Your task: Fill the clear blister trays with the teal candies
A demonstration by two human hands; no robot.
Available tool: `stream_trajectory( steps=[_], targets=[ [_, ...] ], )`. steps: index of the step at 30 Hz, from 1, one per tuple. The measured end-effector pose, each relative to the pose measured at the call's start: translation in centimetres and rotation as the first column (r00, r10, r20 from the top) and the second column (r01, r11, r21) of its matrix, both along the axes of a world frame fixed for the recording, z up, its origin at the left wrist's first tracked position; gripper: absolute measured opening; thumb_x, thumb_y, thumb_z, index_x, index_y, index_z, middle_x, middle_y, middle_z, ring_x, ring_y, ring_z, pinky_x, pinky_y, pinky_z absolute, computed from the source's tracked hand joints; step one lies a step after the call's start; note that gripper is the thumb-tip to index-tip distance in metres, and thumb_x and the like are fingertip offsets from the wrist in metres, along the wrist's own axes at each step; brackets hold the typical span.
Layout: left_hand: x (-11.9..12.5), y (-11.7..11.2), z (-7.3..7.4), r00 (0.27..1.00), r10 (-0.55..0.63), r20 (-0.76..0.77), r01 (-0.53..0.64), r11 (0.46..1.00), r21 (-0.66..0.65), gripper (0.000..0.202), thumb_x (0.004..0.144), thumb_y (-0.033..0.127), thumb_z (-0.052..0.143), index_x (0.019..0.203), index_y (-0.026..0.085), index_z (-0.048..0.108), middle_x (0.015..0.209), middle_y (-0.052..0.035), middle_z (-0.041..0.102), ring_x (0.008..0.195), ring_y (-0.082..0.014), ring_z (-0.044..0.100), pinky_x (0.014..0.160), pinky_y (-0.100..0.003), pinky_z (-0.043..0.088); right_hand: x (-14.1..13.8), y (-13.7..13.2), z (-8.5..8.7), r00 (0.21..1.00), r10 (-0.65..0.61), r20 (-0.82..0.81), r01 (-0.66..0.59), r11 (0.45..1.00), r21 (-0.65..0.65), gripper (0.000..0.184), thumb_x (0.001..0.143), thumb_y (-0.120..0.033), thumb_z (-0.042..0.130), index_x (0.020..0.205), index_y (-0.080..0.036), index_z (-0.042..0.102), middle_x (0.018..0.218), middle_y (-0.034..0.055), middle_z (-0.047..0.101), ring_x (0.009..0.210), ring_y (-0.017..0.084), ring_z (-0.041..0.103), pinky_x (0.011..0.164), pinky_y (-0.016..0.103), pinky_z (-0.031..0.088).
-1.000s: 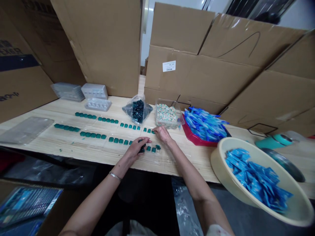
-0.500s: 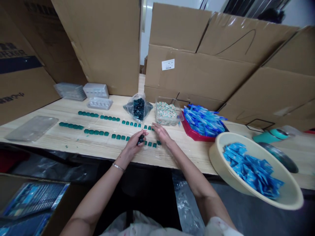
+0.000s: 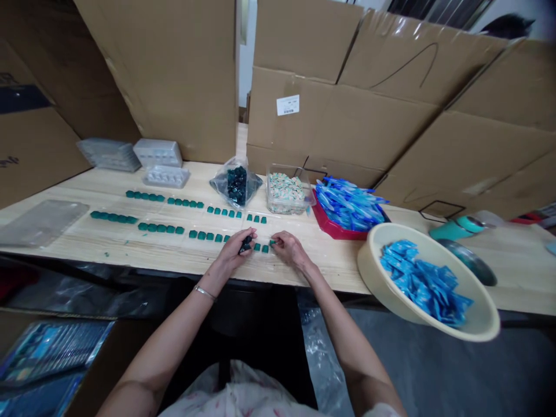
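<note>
Working along straight, evenly gapped rows of teal cubes [image 3: 200, 234] on the desk [image 3: 56, 253], laid apart so each piece stays separate, the left hand [image 3: 232, 252] pinches dark pieces [image 3: 247, 244] in narrowly closed fingers. Behind it slumps a plastic bag [image 3: 221, 185] of similar dark pieces. The right hand's [image 3: 290, 250] fingertips [image 3: 277, 241] meet a cube [image 3: 271, 242], though any grip is unclear. Farther right, a tilted cream bowl [image 3: 369, 272] holds blue sachets [image 3: 419, 284].
</note>
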State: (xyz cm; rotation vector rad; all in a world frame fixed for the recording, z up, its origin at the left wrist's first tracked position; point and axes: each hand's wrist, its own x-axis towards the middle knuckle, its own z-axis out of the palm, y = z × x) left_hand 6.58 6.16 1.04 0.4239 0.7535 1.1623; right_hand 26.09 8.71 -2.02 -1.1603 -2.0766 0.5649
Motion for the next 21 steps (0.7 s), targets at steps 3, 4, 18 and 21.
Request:
stream_trajectory(
  steps=[3,4,18,21],
  targets=[
    [0.4,-0.3,0.3,0.988,-0.027,-0.155,0.040,0.996,0.078,0.027,0.068,0.027,0.072,0.086,0.011,0.062,0.071,-0.0004,0.054,0.044,-0.0019,0.041,0.030,-0.012,0.016,0.2,0.4,0.2,0.940,-0.102,-0.325,0.030,0.975,-0.220,0.021,0.071,-0.027,0.065,0.090,-0.017,0.065,0.078,0.0042,0.064,0.069,0.015,0.059,0.066,0.029,0.049],
    [0.6,-0.3,0.3,0.976,-0.041,-0.215,0.064,0.993,0.099,0.030,0.068,0.031,0.072,0.087,0.011,0.062,0.073,-0.0007,0.055,0.044,-0.0020,0.041,0.030,-0.012,0.016,0.2,0.4,0.5,0.903,-0.123,-0.412,-0.005,0.955,-0.297,0.025,0.071,-0.031,0.067,0.091,-0.017,0.065,0.078,0.0038,0.065,0.069,0.015,0.060,0.067,0.029,0.049],
    [3.1,-0.2,-0.2,0.914,-0.075,-0.399,0.151,0.975,0.163,0.033,0.070,0.045,0.067,0.081,0.017,0.055,0.055,0.0041,0.047,0.044,-0.0049,0.038,0.037,-0.015,0.017,-1.1,-1.2,2.7,0.780,-0.160,-0.605,-0.106,0.919,-0.380,0.026,0.070,-0.035,0.070,0.093,-0.021,0.068,0.081,0.0020,0.066,0.071,0.013,0.061,0.072,0.028,0.050],
    [3.1,-0.1,-0.5,0.922,-0.082,-0.378,0.147,0.978,0.147,0.033,0.069,0.045,0.068,0.078,0.016,0.055,0.055,0.0041,0.045,0.044,-0.0045,0.037,0.036,-0.015,0.015,-1.0,-1.4,2.3,0.867,-0.084,-0.492,-0.032,0.974,-0.223,0.024,0.069,-0.035,0.072,0.089,-0.022,0.070,0.090,0.0044,0.064,0.074,0.014,0.061,0.070,0.028,0.051]
  ],
)
